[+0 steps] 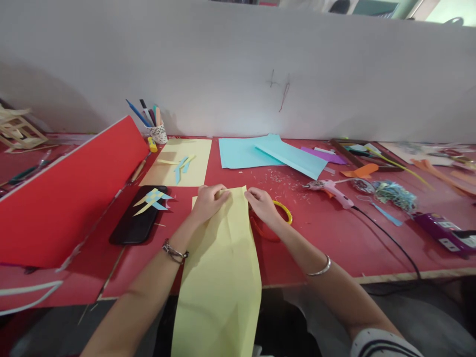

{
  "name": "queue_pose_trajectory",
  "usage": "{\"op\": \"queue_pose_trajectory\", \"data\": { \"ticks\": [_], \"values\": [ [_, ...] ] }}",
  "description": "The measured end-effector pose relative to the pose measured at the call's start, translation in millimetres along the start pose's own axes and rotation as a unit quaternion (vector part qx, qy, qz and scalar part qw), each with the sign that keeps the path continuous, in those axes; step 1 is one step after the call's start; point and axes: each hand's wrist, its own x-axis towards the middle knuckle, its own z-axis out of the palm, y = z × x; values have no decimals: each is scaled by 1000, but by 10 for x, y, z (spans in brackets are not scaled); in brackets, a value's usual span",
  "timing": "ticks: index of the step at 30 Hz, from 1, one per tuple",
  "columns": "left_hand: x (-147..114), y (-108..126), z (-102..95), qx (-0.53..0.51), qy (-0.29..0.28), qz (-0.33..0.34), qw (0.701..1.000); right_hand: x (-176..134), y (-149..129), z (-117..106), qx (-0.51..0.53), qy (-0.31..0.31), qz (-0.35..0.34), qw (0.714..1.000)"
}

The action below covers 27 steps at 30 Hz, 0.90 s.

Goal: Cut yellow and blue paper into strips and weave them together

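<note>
A long yellow paper sheet (223,263) lies over the front edge of the red table (327,243) and hangs toward me. My left hand (208,201) pinches its far left corner. My right hand (262,204) pinches the far right corner. Both hands press the far edge down on the table. Scissors with yellow and orange handles (284,212) lie just right of my right hand, partly hidden by it.
A black phone (136,220) bearing woven yellow and blue strips lies at left, beside a red board (70,193). Further back are another yellow sheet (178,161), light blue sheets (267,151) and a pen cup (159,133). A pink glue gun (329,189) with a cord lies at right.
</note>
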Motion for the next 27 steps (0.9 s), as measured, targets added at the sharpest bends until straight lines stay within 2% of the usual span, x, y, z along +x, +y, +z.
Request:
{"op": "queue_pose_trajectory", "data": {
  "ticks": [7,11,16,20,27],
  "values": [
    [202,160,39,0,-38,43,998,1,-32,17,61,-29,-4,998],
    [281,224,126,-41,-50,35,997,-6,-47,-12,91,-35,14,995],
    [260,220,263,-106,-61,20,992,37,-17,-54,119,-31,38,992],
    [249,186,346,-147,-43,-4,988,80,30,-51,141,-8,46,989],
    [246,112,411,-211,-2,-51,976,88,-11,0,168,-26,80,982]
  ]
}}
